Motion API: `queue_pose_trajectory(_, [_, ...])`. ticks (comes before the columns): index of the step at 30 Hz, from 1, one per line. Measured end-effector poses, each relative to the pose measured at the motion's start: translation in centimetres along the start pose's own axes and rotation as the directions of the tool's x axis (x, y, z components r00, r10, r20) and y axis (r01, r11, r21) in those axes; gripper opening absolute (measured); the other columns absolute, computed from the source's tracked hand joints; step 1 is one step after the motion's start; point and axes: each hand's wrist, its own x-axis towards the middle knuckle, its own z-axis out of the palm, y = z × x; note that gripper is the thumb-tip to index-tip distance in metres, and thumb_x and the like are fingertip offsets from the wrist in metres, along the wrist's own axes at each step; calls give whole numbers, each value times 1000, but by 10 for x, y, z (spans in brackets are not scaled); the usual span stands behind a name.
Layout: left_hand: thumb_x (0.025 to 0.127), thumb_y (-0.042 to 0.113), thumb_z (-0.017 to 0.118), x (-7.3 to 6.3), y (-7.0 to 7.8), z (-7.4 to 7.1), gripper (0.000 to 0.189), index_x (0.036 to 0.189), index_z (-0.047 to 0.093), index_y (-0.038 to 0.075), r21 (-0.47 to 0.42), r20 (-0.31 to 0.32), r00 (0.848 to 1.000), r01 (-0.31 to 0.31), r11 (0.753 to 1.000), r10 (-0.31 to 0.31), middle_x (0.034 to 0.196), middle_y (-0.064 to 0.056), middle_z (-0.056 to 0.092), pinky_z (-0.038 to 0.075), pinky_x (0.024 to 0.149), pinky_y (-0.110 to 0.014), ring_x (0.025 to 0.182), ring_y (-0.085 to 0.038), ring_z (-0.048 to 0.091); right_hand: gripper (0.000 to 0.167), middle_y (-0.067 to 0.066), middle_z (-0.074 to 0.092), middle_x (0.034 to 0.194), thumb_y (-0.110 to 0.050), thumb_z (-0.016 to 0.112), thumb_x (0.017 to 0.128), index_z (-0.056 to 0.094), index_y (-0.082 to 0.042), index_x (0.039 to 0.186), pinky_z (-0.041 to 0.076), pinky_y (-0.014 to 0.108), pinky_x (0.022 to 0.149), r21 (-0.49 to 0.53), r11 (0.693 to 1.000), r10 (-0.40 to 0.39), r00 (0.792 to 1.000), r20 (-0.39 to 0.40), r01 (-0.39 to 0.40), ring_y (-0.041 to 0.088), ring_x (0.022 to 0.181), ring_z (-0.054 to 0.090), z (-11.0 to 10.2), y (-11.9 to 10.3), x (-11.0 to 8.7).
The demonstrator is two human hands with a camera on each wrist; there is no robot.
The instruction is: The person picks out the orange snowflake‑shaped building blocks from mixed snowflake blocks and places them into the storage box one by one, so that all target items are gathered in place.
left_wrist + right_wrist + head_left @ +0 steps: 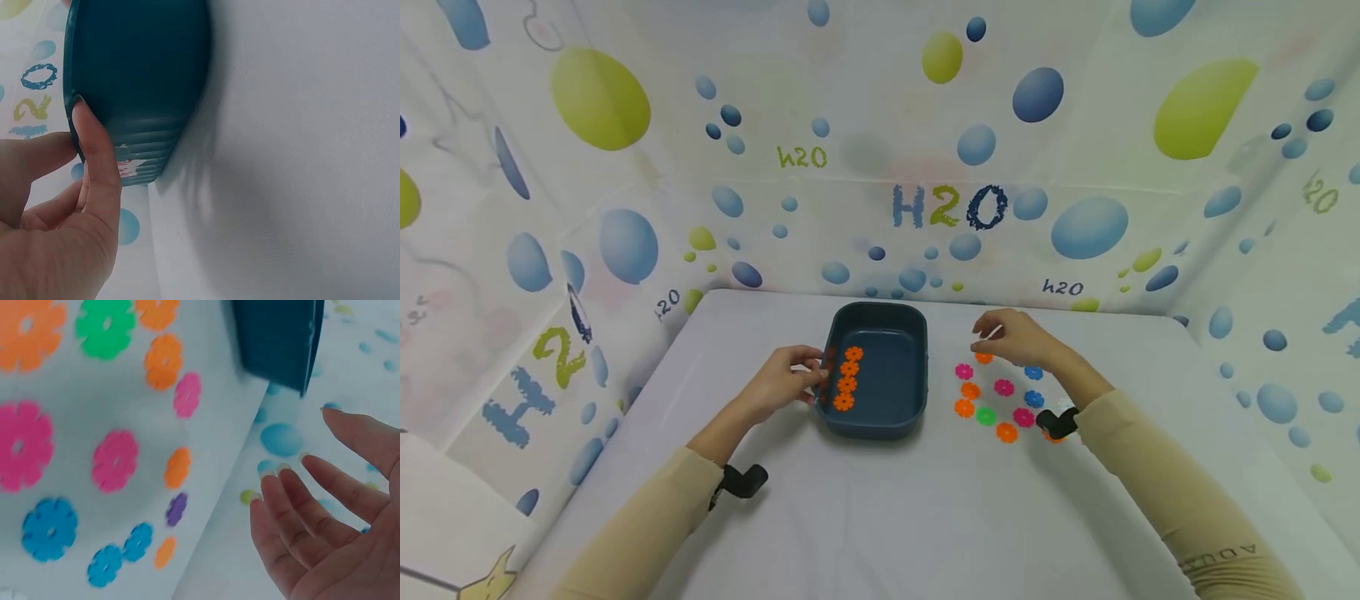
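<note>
My left hand pinches the left rim of a dark teal plastic bin, which stands on the white table. In the left wrist view the fingers lie on both sides of that rim. Several orange flower-shaped discs form a line along the bin's left inside. My right hand hovers over the far part of a loose group of flower discs, right of the bin. Its fingers are loosely bent and apart, with nothing between them in the right wrist view. A pink disc lies on the table there.
Loose discs right of the bin include orange, green, blue and purple ones. The right forearm hides some of them. A patterned curtain hangs behind the table and at both sides.
</note>
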Motion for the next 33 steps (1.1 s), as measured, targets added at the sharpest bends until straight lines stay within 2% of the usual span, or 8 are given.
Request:
queue_pose_trajectory(10, [100, 5, 64, 0, 2, -1, 44, 139, 49, -11, -4, 7, 1000, -1, 1000, 1, 105, -16, 52, 63, 65, -32, 87, -23, 64, 40, 19, 62, 121, -24, 68, 99, 62, 2, 129, 55, 50, 95, 15, 991, 135, 989, -59, -134, 36, 111, 58, -16, 48, -7])
queue_pose_trajectory(17, [101, 7, 65, 2, -1, 0, 45, 139, 50, -10, -3, 8, 1000, -11, 1000, 11, 102, -14, 53, 62, 64, -32, 86, -21, 64, 46, 25, 55, 133, -28, 63, 101, 57, 1, 135, 47, 61, 105, 67, 957, 287, 954, -85, -282, 42, 120, 51, -18, 74, -1])
queue_pose_trajectory(22, [101, 8, 65, 3, -3, -1, 45, 140, 50, -10, 0, 5, 1000, -6, 1000, 6, 101, -13, 53, 62, 64, -31, 86, -22, 65, 47, 27, 51, 136, -26, 61, 102, 53, 3, 138, 42, 61, 111, 129, 931, 353, 931, -93, -340, 43, 123, 48, -13, 91, 7])
queue_pose_trajectory(33, [101, 6, 64, 1, 1, 1, 45, 141, 49, -10, 1, -1, 1000, 14, 1000, -14, 101, -13, 53, 62, 64, -31, 87, -22, 66, 49, 27, 49, 137, -25, 62, 101, 51, 4, 139, 40, 60, 114, 185, 894, 428, 900, -85, -408, 43, 123, 46, -4, 100, 20])
